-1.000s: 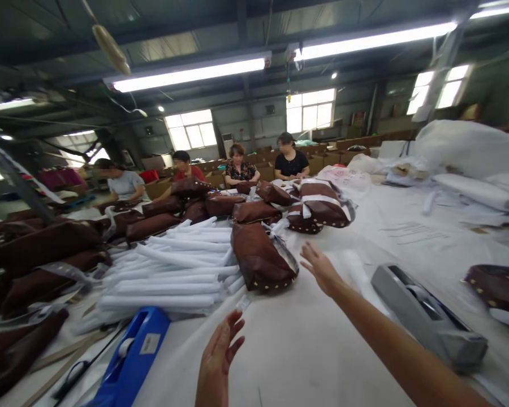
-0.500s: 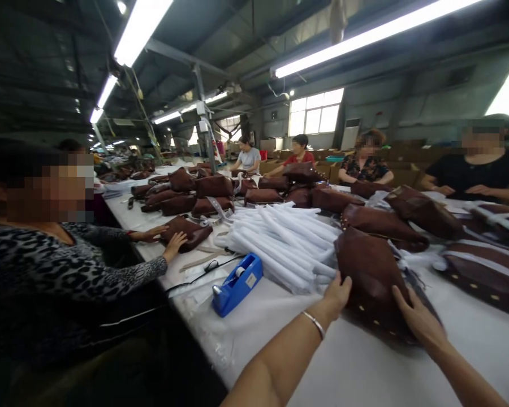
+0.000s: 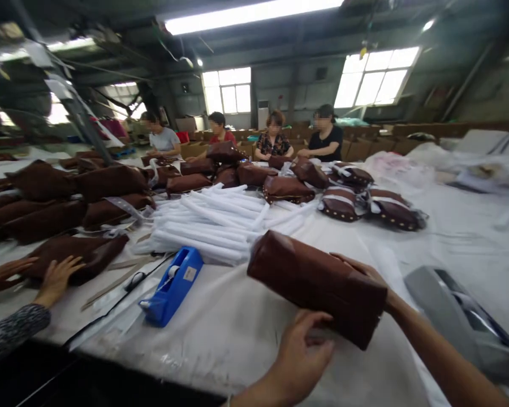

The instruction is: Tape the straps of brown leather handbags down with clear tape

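Note:
A brown leather bag (image 3: 316,285) is tilted above the white-covered table in front of me, its smooth base turned towards me. My right hand (image 3: 367,277) grips its far right side, the fingers partly hidden behind it. At the near edge is my left hand (image 3: 301,353), its fingers curved and thumb apart; the fingertips reach the bag's lower edge, and I cannot tell how firmly they touch. A blue tape dispenser (image 3: 173,288) stands to the left. Behind the bag lies a pile of white padded rolls (image 3: 207,220).
At left a co-worker's hands (image 3: 59,277) rest on another brown bag (image 3: 78,254). More brown bags (image 3: 110,181) are heaped behind, some studded bags (image 3: 392,206) with white straps. A grey machine (image 3: 462,316) stands at right. Several people sit across the white table (image 3: 229,362).
My view has swung right. The bag has been turned so its base faces me, and my left hand has shifted from its left side to its near edge.

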`<action>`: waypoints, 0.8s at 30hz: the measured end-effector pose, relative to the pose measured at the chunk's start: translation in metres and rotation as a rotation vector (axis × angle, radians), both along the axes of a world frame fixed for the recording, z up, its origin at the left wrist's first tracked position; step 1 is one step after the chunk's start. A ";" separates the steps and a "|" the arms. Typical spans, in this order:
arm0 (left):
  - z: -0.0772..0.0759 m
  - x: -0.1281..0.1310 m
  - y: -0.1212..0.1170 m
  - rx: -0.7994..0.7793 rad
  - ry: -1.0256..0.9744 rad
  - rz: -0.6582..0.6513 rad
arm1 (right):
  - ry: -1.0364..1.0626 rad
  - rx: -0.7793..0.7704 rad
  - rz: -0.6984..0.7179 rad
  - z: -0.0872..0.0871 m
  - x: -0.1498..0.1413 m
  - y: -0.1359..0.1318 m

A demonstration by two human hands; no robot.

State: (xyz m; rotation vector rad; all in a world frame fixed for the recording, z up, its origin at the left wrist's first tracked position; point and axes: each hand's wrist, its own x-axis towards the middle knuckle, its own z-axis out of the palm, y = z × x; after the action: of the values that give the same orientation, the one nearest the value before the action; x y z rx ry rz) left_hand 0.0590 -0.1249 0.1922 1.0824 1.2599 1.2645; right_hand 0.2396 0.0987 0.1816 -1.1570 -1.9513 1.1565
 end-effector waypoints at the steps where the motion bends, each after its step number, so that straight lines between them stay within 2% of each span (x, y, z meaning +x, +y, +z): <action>1: 0.004 -0.003 -0.016 -0.063 0.032 -0.142 | -0.009 -0.020 0.021 0.006 0.007 -0.008; 3: 0.014 -0.015 -0.041 -0.095 0.138 -0.351 | -0.058 -0.019 0.044 0.017 0.020 -0.029; 4: 0.018 -0.022 -0.049 -0.042 0.223 -0.367 | -0.083 0.006 0.053 0.022 0.025 -0.043; 6: 0.022 -0.038 -0.059 0.165 0.466 -0.255 | -0.137 0.090 0.146 0.029 0.031 -0.077; 8: 0.019 -0.052 -0.063 0.345 0.775 -0.136 | -0.221 0.223 0.287 0.031 0.033 -0.115; 10: 0.011 -0.061 -0.064 0.400 1.066 -0.116 | -0.327 0.394 0.400 0.027 0.030 -0.146; 12: 0.003 -0.063 -0.063 0.344 1.274 -0.138 | -0.437 0.553 0.438 0.019 0.025 -0.164; 15: -0.008 -0.062 -0.058 0.281 1.437 -0.140 | -0.579 0.675 0.383 0.003 0.018 -0.167; 17: -0.017 -0.061 -0.054 0.303 1.495 -0.129 | -0.634 0.734 0.331 -0.008 0.014 -0.163; 21: -0.048 -0.066 -0.049 0.512 1.554 0.019 | -0.606 0.952 0.221 -0.033 0.010 -0.163; 24: -0.067 -0.067 -0.049 0.611 1.551 0.128 | -0.537 1.030 0.132 -0.050 0.009 -0.171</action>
State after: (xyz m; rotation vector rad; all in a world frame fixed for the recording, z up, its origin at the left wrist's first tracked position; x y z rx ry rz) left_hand -0.0076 -0.1739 0.1257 2.7196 2.0528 0.7524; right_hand 0.2486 -0.0719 0.1321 -0.7764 -2.5240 -0.2349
